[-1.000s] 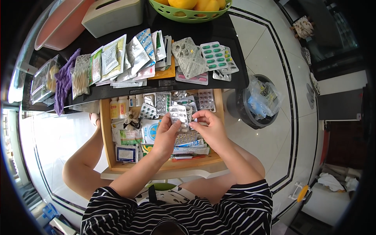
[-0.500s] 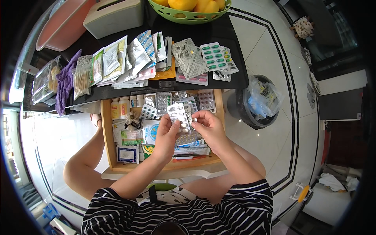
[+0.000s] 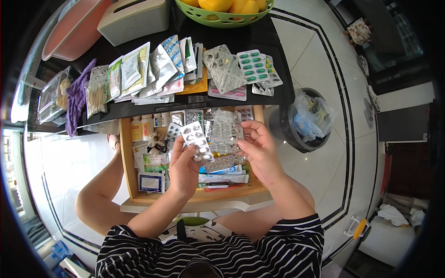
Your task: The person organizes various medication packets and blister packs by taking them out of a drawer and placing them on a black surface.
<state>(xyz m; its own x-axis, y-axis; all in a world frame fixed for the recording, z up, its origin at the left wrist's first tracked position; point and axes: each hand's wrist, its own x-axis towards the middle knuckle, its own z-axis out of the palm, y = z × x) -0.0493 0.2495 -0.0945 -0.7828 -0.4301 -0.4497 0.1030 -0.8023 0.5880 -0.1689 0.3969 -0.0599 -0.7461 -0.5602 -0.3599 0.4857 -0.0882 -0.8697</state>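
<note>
Above the open wooden drawer point(image 3: 199, 197), my left hand point(image 3: 183, 167) pinches a silver blister pack of pills point(image 3: 197, 139) between thumb and fingers. Some of its pockets look pressed in. My right hand point(image 3: 262, 155) grips the right edge of a larger, clear-silver blister pack point(image 3: 226, 133), held upright beside the first. A small gap separates the two packs. Beneath them in the drawer lie more blister packs point(image 3: 220, 163), white bottles point(image 3: 146, 126), a bow-like cloth piece point(image 3: 157, 142), sachets point(image 3: 151, 181) and slim packets point(image 3: 227, 178). My hands hide part of these.
On the black tabletop point(image 3: 194, 99) lie a row of sachets point(image 3: 134, 69), blister packs with green capsules point(image 3: 254, 66), cotton swabs point(image 3: 96, 95) and a purple cloth point(image 3: 77, 97). Behind stand a tissue box point(image 3: 134, 25), a pink basin point(image 3: 72, 34) and a green fruit basket point(image 3: 225, 19). A lined bin point(image 3: 308, 123) stands right.
My hands have moved apart. The two packs, overlapping before, are now side by side: the left one shifted left, while the right one came up and turned its broad face into view.
</note>
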